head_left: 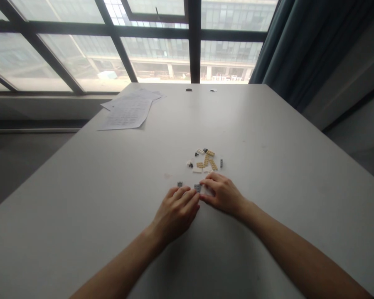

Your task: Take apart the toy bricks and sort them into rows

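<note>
Between thumb and index finger, my right hand [222, 193] pinches a small grey studded toy brick [197, 188] at its right side. My left hand [179, 209] lies palm down against the brick's near left side, its fingers bent and close together. Those fingers hide whatever may be under them. A second grey toy brick [180, 183] rests on the table just beyond the left knuckles. Past the right fingers lies a loose group of tan bricks [206, 160], white bricks [197, 170] and small black pieces [190, 165].
One dark grey brick [221, 163] lies right of the group. Printed paper sheets [127, 110] lie on the far left of the white table [283, 166]. Two round holes [189, 90] are near its far edge, below the window. A dark curtain [286, 54] hangs at the right.
</note>
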Demonstrator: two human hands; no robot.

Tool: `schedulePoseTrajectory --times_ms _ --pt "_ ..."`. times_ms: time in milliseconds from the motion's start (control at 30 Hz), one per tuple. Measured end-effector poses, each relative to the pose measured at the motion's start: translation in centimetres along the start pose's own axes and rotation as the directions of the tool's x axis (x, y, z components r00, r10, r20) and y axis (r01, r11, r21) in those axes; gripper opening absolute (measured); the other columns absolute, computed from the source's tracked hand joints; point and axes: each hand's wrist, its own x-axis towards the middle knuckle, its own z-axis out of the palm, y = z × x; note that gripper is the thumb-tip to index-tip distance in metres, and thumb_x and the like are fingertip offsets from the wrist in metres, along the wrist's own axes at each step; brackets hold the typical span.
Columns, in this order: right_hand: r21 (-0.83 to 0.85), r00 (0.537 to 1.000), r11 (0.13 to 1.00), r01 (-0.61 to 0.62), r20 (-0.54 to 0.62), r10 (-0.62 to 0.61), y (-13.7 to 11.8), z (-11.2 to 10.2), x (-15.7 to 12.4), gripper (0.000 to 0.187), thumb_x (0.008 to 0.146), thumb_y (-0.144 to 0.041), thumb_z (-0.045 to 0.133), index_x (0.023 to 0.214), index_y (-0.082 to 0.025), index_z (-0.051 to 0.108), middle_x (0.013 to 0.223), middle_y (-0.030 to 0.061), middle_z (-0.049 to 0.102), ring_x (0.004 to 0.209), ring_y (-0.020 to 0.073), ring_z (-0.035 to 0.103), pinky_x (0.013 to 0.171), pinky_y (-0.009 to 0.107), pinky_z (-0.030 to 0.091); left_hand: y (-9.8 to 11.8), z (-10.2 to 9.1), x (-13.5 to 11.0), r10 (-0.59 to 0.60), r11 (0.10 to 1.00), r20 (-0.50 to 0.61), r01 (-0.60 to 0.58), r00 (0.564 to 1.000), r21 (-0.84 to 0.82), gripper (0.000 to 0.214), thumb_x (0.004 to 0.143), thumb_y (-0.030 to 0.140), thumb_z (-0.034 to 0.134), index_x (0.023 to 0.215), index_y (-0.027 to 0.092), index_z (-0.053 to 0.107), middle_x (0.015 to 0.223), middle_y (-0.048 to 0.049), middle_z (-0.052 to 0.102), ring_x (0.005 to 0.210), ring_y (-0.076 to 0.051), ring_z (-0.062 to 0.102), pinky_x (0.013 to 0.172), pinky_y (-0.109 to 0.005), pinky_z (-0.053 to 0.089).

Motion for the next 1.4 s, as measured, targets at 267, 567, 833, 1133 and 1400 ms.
schedulePoseTrajectory --times_ms 267,567,833,1133,1400 --pt "0.017 1.000 1.000 -0.011 0.026 0.010 -0.13 -0.16 0.03 0.032 0.083 -0.032 0.069 0.112 -0.021 0.064 0.103 0.0066 0.064 0.097 0.0206 0.060 0.089 0.033 0.046 0.04 -0.06 -0.11 -0.047 0.999 -0.029 0.047 0.998 -0.009 0.021 0.090 0.022 0.055 0.109 0.017 0.063 0.111 -0.0081 0.068 0.102 -0.025 0.058 0.087 -0.041 0.043" --pt "-0.062 0.994 0.993 -0.104 -0.029 0.102 -0.10 -0.70 -0.22 0.026 0.076 -0.035 0.070 0.095 -0.018 0.064 0.098 0.0077 0.062 0.092 0.0228 0.058 0.085 0.035 0.047 -0.28 0.03 -0.19 -0.101 0.994 0.010 0.100 0.995 0.047 0.023 0.091 0.028 0.055 0.110 0.019 0.063 0.110 -0.0075 0.067 0.101 -0.028 0.055 0.087 -0.043 0.041" --pt "-0.108 0.995 0.989 -0.103 -0.020 0.101 -0.42 -0.62 -0.15 0.022 0.077 -0.033 0.068 0.093 -0.019 0.064 0.095 0.0064 0.062 0.088 0.0219 0.057 0.082 0.034 0.045 -0.34 -0.01 -0.07 -0.096 0.994 0.017 0.094 0.995 0.062 0.021 0.090 0.027 0.055 0.108 0.020 0.064 0.109 -0.0072 0.067 0.102 -0.027 0.055 0.087 -0.043 0.040" --pt "-0.109 0.997 0.991 -0.081 -0.010 0.080 -0.54 -0.46 -0.13 0.022 0.078 -0.035 0.067 0.094 -0.020 0.064 0.096 0.0064 0.062 0.089 0.0220 0.056 0.082 0.034 0.044 -0.38 -0.02 -0.04 -0.078 0.997 0.016 0.078 0.997 0.021 0.023 0.091 0.025 0.054 0.111 0.019 0.063 0.109 -0.0076 0.068 0.100 -0.025 0.056 0.087 -0.042 0.041" --pt "-0.101 0.997 0.992 -0.075 -0.002 0.075 -0.52 -0.44 -0.19 0.022 0.079 -0.035 0.067 0.093 -0.020 0.064 0.097 0.0065 0.062 0.090 0.0221 0.057 0.084 0.035 0.044 -0.42 0.00 0.04 -0.082 0.997 0.016 0.082 0.997 0.010 0.023 0.090 0.025 0.055 0.110 0.018 0.064 0.108 -0.0077 0.069 0.100 -0.025 0.058 0.087 -0.042 0.042"
